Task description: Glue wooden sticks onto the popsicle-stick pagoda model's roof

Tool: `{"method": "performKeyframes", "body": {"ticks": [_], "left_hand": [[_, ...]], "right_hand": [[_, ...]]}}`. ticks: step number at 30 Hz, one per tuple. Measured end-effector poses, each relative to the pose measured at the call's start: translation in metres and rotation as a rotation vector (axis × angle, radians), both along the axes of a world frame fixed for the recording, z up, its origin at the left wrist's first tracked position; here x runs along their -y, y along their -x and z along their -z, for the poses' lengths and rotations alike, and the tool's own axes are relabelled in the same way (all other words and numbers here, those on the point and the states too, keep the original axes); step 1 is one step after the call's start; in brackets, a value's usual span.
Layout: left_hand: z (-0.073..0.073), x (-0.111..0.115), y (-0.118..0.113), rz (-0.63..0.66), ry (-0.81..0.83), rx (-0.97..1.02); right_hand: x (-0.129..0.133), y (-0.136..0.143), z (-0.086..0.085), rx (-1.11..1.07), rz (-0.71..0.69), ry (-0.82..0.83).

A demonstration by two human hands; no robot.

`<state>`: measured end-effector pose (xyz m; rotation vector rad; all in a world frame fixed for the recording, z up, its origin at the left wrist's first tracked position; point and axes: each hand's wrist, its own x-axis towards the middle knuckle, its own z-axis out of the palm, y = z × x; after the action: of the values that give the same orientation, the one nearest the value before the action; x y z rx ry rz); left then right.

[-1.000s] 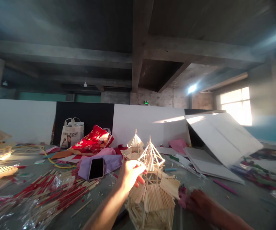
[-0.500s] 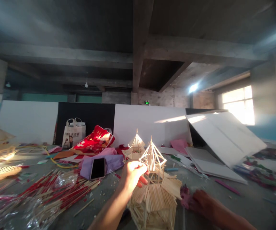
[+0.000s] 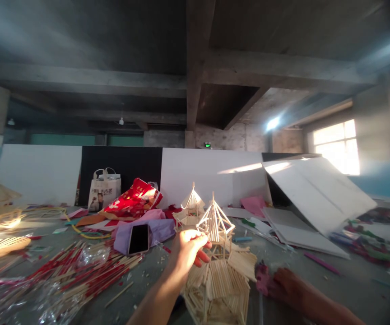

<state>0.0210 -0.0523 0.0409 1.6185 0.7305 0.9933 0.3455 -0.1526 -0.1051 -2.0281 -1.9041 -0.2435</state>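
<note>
Pagoda (image 3: 220, 280), built of pale sticks, stands upright on the grey table (image 3: 157, 271), front and centre from where I'm watching, between the two hands. Its pointed roof (image 3: 215, 221) shows open struts on the right and close-laid sticks toward the left. The left hand (image 3: 191, 248) reaches in from the near side, thumb and forefinger pinched together on the roof's left lower corner, the other fingers curled loosely below. The right hand (image 3: 288, 282) is low on the other side, beside a pink lump (image 3: 262, 280), back upward and fingers bent; I can't tell whether they grip anything.

Just behind stands another model (image 3: 192, 203) with a peaked top. Off to the left, a phone (image 3: 138, 239) lies on purple cloth (image 3: 163, 229), with red and pale sticks (image 3: 96, 280) scattered nearer, some under clear plastic (image 3: 93, 253). Farther back sit a tote bag (image 3: 105, 192) and a crumpled red bag (image 3: 136, 198). Over on the right, a big white board (image 3: 320, 189) leans at a slant above flat white sheets (image 3: 303, 232)
</note>
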Motion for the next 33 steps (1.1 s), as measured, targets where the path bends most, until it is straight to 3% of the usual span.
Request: {"method": "performKeyframes", "body": {"ticks": [4, 11, 18, 23, 33], "left_hand": [[0.000, 0.001, 0.000, 0.008, 0.022, 0.019], [0.001, 0.000, 0.000, -0.021, 0.045, 0.018], [0.002, -0.009, -0.002, 0.000, -0.040, -0.045], [0.000, -0.005, -0.001, -0.016, -0.047, -0.049], [0.005, -0.005, -0.002, 0.003, 0.121, 0.011]], "right_hand": [[0.000, 0.001, 0.000, 0.004, 0.006, -0.011], [0.011, 0.014, -0.015, -0.010, -0.004, 0.029], [0.003, 0.002, -0.001, -0.042, 0.027, -0.011], [0.005, 0.001, -0.001, -0.047, 0.018, -0.013], [0.001, -0.006, 0.008, -0.032, 0.019, -0.036]]}}
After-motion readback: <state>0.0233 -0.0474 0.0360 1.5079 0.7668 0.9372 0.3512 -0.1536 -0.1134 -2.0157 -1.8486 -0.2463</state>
